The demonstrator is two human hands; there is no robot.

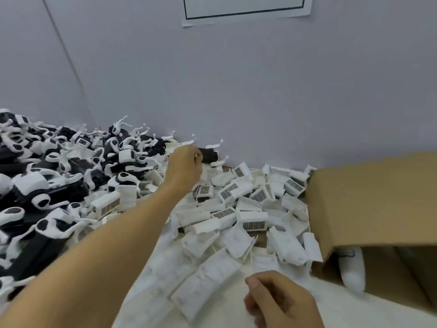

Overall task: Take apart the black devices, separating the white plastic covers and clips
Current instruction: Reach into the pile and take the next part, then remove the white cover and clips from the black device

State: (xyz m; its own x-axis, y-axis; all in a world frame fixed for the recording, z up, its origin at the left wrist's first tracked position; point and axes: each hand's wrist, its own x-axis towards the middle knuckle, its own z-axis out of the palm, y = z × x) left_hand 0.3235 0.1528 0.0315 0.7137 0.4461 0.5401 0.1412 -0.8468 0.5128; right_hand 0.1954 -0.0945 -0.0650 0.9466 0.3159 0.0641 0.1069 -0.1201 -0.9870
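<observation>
My left hand (185,165) reaches far forward to the wall and is closed on a black device (209,155) with white clips sticking out of it. A big heap of black devices with white clips (54,176) fills the left side. Separated white plastic covers (241,209), many with grey grilles, lie spread across the middle. My right hand (279,301) hovers low near the front, fingers curled loosely, with nothing visible in it.
An open cardboard box (369,202) lies on its side at the right, a white part (352,271) inside its mouth. A grey wall (236,91) stands right behind the piles, with a paper sheet (246,10) taped high up.
</observation>
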